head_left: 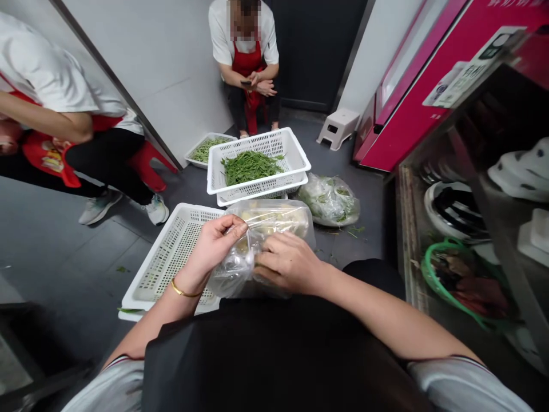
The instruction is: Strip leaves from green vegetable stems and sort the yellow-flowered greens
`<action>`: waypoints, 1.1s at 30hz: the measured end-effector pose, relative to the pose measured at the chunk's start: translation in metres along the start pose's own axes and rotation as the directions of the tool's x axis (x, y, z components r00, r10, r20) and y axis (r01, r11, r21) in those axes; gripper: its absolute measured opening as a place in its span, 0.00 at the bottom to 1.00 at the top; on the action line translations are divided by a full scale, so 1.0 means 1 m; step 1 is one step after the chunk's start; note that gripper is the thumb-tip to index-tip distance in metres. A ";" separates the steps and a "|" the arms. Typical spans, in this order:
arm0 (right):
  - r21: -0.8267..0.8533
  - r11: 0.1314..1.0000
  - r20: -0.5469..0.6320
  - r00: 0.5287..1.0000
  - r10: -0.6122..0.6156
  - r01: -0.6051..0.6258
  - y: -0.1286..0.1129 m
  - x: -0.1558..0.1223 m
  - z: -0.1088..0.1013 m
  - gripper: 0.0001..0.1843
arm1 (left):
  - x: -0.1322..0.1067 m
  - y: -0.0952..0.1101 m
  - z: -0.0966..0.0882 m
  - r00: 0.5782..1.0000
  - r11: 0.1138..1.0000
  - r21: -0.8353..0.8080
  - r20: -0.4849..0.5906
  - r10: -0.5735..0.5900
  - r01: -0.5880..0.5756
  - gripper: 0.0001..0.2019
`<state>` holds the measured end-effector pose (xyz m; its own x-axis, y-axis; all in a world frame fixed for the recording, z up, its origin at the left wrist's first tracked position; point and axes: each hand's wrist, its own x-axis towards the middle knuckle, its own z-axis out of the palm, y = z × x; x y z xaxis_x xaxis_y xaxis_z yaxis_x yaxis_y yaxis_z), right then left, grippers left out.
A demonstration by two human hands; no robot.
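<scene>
In front of my black apron is a clear plastic bag [281, 213] with pale yellowish pieces inside, their kind blurred by the plastic. My left hand [221, 237] pinches the gathered plastic near the bag's mouth between thumb and fingers; a gold bracelet circles that wrist. My right hand [291, 263] is closed on the bag just to the right, its fingers curled into the crumpled film. Under the left forearm stands a white perforated basket [169, 269]. Past the bag, another white basket [257, 184] holds cut green stems [251, 167].
A tied bag of greens [332, 200] lies on the floor to the right. One person in a red apron [247, 63] sits ahead; another [55, 114] sits at left. A stool [338, 127], pink fridge [412, 103] and shelf with a green basket [450, 303] flank the right.
</scene>
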<state>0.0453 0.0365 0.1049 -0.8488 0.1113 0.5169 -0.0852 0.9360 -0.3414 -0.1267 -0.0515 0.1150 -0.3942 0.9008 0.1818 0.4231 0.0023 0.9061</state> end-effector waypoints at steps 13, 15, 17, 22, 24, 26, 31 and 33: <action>0.231 0.928 0.123 0.955 0.271 -0.293 -0.008 0.017 0.001 0.22 | -0.032 -0.010 -0.017 0.962 0.904 0.385 -0.116 0.247 -0.186 0.08; 0.049 0.956 0.285 0.921 0.264 -0.289 -0.014 0.028 0.007 0.20 | -0.037 -0.008 -0.017 0.961 0.898 0.402 -0.124 0.249 -0.181 0.08; -0.040 0.977 0.379 0.901 0.209 -0.210 -0.014 0.035 0.012 0.15 | -0.043 -0.004 -0.016 0.953 0.885 0.423 -0.134 0.271 -0.192 0.08; -0.038 0.998 0.123 0.992 -0.039 0.044 -0.004 0.035 0.012 0.13 | -0.047 -0.003 -0.006 0.924 0.921 0.228 -0.146 0.354 -0.317 0.16; -0.092 0.984 -0.050 0.986 -0.156 0.151 -0.005 0.031 0.007 0.11 | -0.043 -0.002 0.001 0.946 0.943 0.109 -0.053 0.320 -0.313 0.26; -0.106 0.972 -0.174 0.958 -0.226 0.210 -0.011 0.026 0.000 0.12 | -0.038 0.001 0.008 0.949 0.948 0.082 0.088 0.302 -0.309 0.29; 0.237 0.971 -0.181 0.981 0.074 -0.030 0.000 0.029 -0.019 0.12 | -0.026 0.000 0.014 0.960 0.950 0.166 0.135 0.244 -0.264 0.03; 0.472 0.837 -0.075 0.933 0.352 -0.278 0.020 0.033 -0.016 0.10 | -0.020 -0.006 0.013 0.980 0.974 0.155 0.131 0.148 -0.168 0.05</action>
<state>0.0241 0.0643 0.1276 -0.7828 0.4585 0.4207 -0.0817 0.5945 -0.7999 -0.1101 -0.0640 0.1009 -0.2166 0.9405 0.2620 0.6048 -0.0814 0.7922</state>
